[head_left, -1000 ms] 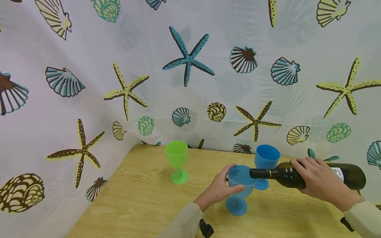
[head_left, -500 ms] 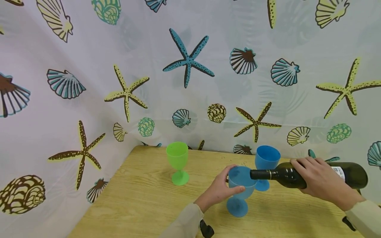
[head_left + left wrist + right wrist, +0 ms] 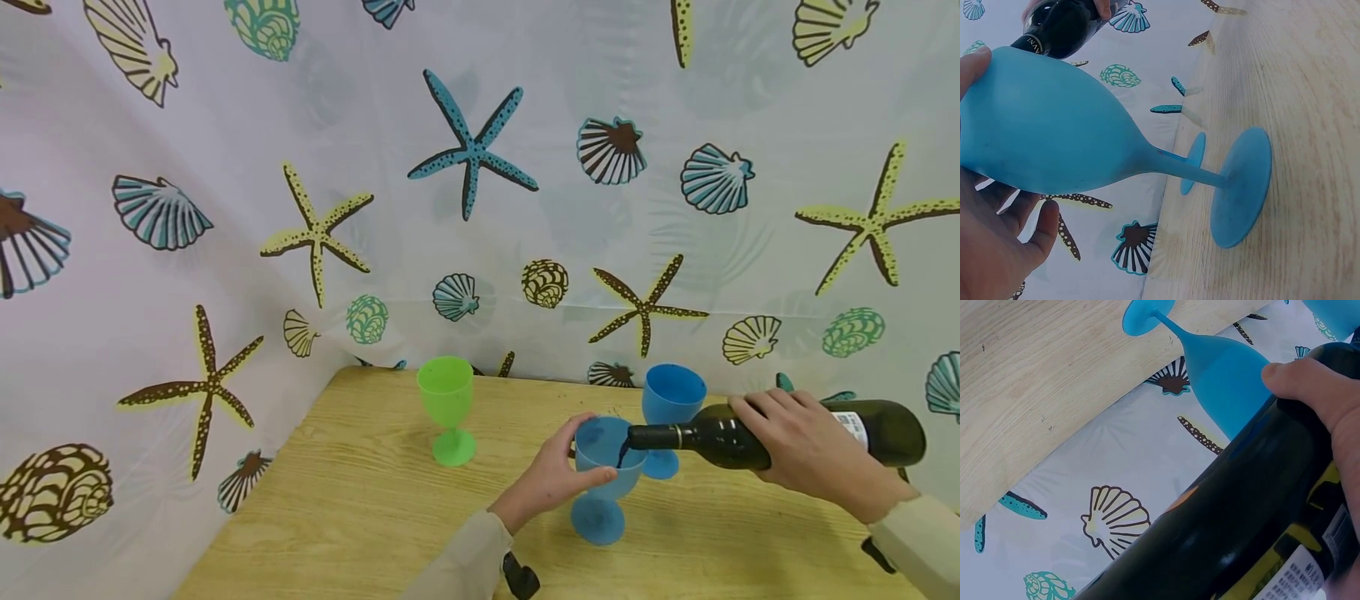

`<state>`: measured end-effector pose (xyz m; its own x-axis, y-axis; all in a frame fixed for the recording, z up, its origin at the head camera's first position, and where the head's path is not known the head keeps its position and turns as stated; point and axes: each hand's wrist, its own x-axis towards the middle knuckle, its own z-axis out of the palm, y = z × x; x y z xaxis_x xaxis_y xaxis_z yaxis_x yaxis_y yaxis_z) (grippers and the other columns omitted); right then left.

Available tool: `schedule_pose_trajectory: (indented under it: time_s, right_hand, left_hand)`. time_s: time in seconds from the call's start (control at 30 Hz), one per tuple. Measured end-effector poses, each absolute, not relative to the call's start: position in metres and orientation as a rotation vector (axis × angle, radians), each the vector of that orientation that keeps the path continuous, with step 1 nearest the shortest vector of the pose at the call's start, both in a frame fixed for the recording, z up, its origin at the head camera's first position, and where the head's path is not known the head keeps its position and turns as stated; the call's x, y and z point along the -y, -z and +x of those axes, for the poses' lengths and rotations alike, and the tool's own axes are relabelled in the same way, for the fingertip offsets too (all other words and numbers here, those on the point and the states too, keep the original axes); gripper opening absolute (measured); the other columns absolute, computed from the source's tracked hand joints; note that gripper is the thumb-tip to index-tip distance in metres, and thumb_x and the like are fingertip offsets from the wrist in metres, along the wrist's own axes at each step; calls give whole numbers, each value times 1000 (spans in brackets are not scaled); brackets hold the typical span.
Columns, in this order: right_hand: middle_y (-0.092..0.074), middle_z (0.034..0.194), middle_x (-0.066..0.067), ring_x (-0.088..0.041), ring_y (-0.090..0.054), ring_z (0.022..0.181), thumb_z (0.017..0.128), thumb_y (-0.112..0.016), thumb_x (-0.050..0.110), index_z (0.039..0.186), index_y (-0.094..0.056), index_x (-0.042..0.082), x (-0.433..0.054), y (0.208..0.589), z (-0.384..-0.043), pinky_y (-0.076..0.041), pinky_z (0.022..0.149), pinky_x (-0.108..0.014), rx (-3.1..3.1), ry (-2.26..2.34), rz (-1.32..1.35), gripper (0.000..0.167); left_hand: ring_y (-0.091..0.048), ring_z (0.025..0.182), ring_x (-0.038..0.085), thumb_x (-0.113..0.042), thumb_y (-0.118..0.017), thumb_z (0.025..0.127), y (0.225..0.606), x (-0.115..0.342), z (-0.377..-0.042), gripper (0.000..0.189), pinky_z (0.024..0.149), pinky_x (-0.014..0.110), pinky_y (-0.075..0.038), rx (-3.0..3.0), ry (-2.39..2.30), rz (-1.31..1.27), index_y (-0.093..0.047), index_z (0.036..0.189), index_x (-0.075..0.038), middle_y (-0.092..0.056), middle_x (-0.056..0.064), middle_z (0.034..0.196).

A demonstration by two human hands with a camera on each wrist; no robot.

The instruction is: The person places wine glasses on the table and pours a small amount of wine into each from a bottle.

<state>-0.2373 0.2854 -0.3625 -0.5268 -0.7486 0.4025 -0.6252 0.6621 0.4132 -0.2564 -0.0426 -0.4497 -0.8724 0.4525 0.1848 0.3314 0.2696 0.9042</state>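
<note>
My left hand (image 3: 551,479) grips the bowl of a light blue plastic goblet (image 3: 603,479), thumb on the near side and fingers round the far side. The goblet's foot (image 3: 1244,187) is at the wooden tabletop. My right hand (image 3: 813,450) holds a dark glass wine bottle (image 3: 723,437) round its body. The bottle lies nearly level, its neck pointing left with the mouth over the goblet's rim. A thin dark stream of liquid (image 3: 623,452) runs from the mouth into the bowl. How full the goblet is cannot be seen.
A darker blue goblet (image 3: 673,396) stands just behind the held one, partly hidden by the bottle. Further left stands a green goblet (image 3: 446,396). The wooden table (image 3: 360,500) ends at a white curtain (image 3: 525,225) printed with shells and starfish.
The bottle's base end has risen slightly, and dark liquid now flows from its mouth where none showed before. The left hand and the held goblet have stayed in place.
</note>
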Motion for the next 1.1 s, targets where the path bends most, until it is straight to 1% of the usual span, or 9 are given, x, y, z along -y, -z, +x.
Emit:
schedule_pose_trajectory:
  time_s: [0.2, 0.53, 1.1]
  right_hand:
    - [-60, 102, -17, -33, -60, 88, 44, -93, 35, 120, -52, 0, -285, 364, -237, -49, 70, -51, 2338, 282, 1049, 94]
    - [-60, 101, -17, -33, -59, 88, 42, -93, 37, 120, -52, 0, -285, 362, -238, -50, 68, -49, 2327, 290, 1055, 95]
    - [-60, 102, -16, -33, -59, 89, 44, -93, 36, 120, -53, 1, -283, 364, -238, -49, 70, -51, 2359, 281, 1031, 92]
  left_hand:
    - [-47, 120, 15, -38, -70, 85, 449, 42, -256, 71, 92, 33, -44, -2410, -1676, 746, -34, 145, -25, -46, -2, 137]
    - [-47, 121, 16, -38, -70, 85, 447, 43, -256, 71, 92, 34, -43, -2401, -1675, 745, -33, 145, -24, -45, -1, 138]
    - [-47, 121, 16, -38, -69, 86, 450, 43, -256, 71, 92, 34, -44, -2412, -1663, 751, -32, 146, -24, -44, 0, 139]
